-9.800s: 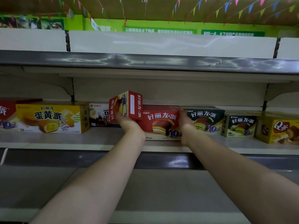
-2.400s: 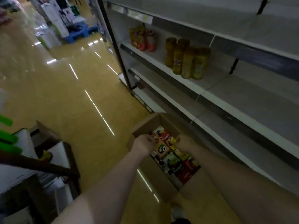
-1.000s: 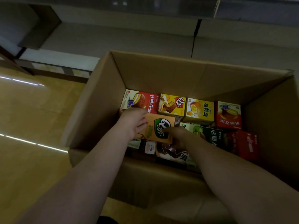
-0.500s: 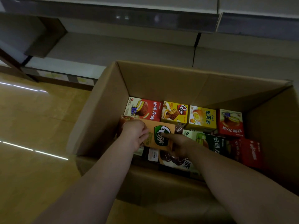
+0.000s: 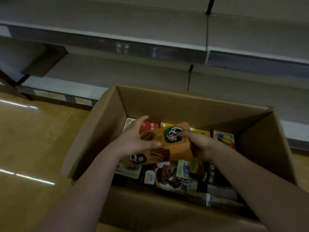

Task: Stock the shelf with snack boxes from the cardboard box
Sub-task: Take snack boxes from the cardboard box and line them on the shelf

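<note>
1. Lifting one orange snack box (image 5: 164, 144) tilted above the cardboard box (image 5: 103, 131).
2. Left hand (image 5: 135, 139) wrapped round its left end, right hand (image 5: 197, 144) gripping the right end, thumb on top.
3. Roughly eight more boxes visible inside; exact count unclear.
4. Two grey shelves (image 5: 117, 71) behind, both unstocked; most work apparently left.

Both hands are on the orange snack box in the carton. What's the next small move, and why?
Probably lift the orange snack box straight up past the cardboard box rim. The left hand and right hand grip its ends, it sits tilted above the other packs, and the shelves behind show bare space.
</note>
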`<state>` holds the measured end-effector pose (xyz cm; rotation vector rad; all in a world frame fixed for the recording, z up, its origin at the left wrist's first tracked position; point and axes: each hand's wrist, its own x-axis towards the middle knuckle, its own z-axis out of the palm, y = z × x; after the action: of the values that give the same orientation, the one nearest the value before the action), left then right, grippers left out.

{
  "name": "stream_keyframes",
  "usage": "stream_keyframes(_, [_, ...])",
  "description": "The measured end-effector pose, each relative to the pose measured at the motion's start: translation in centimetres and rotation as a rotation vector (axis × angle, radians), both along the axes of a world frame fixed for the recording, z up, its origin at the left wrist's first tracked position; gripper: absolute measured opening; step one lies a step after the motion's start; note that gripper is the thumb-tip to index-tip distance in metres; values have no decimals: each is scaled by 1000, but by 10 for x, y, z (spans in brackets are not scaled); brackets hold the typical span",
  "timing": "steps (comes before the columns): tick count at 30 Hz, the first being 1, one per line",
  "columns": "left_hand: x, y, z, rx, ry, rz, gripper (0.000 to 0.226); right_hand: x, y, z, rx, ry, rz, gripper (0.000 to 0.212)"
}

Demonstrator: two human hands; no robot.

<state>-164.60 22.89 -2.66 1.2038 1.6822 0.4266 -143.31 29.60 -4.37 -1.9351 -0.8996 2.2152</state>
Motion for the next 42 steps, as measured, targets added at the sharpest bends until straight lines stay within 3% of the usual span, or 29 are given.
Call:
stream_keyframes(3, [26,1,0,204,410,-418,106,27,9,28,-34,32,-80,29])
stream_keyframes(6, [47,-4,-12,530,812,-415,98,39,17,38,-24,62,-84,31])
stream_keyframes(10, [41,-3,-19,538,787,-275,81,47,20,22,2,298,-134,50])
stream_keyframes(12, [30,-2,-19,456,705,-192,78,51,16,-4,14,285,-162,55])
stream_keyframes(13, [24,-2,-20,425,684,-171,78,51,14,-18,80,154,-56,49])
stream_keyframes(15, [18,-4,-21,393,666,-162,76,55,6,-50,337,-322,470,33])
stream_keyframes(16, [16,-5,-22,379,670,-158,74,58,5,-68,443,-495,786,35])
stream_keyframes(18, [15,-6,-23,334,670,-151,73,66,-2,-95,482,-688,1219,64])
stream_keyframes(21, [16,-6,-25,289,607,-133,71,71,-10,-118,436,-818,1353,107])
stream_keyframes(27, [24,-8,-34,257,464,-65,67,70,-26,-130,592,-912,1561,119])
stream_keyframes(30, [26,-8,-28,266,363,-3,64,64,-16,-114,554,-824,1369,129])
stream_keyframes(32, [29,-10,-14,258,255,146,60,60,-12,-87,535,-758,1229,130])
stream_keyframes(35, [32,-16,15,163,28,527,57,63,-10,-33,460,-731,1022,129])
stream_keyframes(38, [35,-35,62,19,-282,886,62,73,-6,26,392,-607,684,133])
stream_keyframes(42, [44,-64,128,-41,-451,1027,65,83,-14,121,355,-245,215,103])
